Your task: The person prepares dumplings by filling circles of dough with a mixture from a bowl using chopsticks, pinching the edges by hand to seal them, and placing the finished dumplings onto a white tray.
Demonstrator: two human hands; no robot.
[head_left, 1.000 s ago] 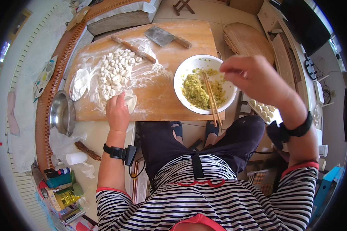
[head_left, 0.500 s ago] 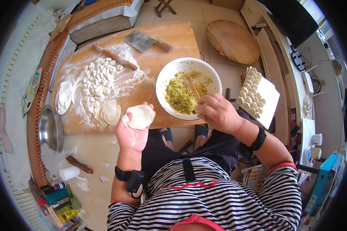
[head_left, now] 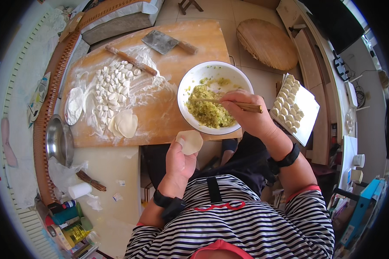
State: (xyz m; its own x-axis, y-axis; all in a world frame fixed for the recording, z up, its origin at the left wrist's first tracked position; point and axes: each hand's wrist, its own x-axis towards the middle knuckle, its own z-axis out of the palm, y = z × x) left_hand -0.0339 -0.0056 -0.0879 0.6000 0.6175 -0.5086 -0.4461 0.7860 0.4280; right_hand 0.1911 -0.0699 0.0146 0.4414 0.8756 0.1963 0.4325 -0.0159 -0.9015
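In my left hand [head_left: 180,162] lies a round dumpling wrapper [head_left: 192,143], the thumb resting on its edge, just below the board's front edge. My right hand [head_left: 249,113] grips a pair of wooden chopsticks [head_left: 248,106] over the right side of a white bowl [head_left: 184,114]. Their tips reach into the chopped green filling [head_left: 209,113]. A small stack of wrappers [head_left: 124,124] lies on the floured wooden board [head_left: 173,73]. Behind the stack are many small dough pieces [head_left: 112,84].
A rolling pin [head_left: 132,61] and a cleaver [head_left: 162,42] lie toward the board's far side. Shaped dumplings [head_left: 288,103] stand in rows on a white tray [head_left: 307,113] at the right. A metal basin [head_left: 58,140] is at the left, and a round wooden board [head_left: 268,44] lies beyond.
My left hand has carried the wrapper right, away from the stack and closer to the bowl. My right hand has taken up the chopsticks, which leaned in the bowl, and tilted them low into the filling.
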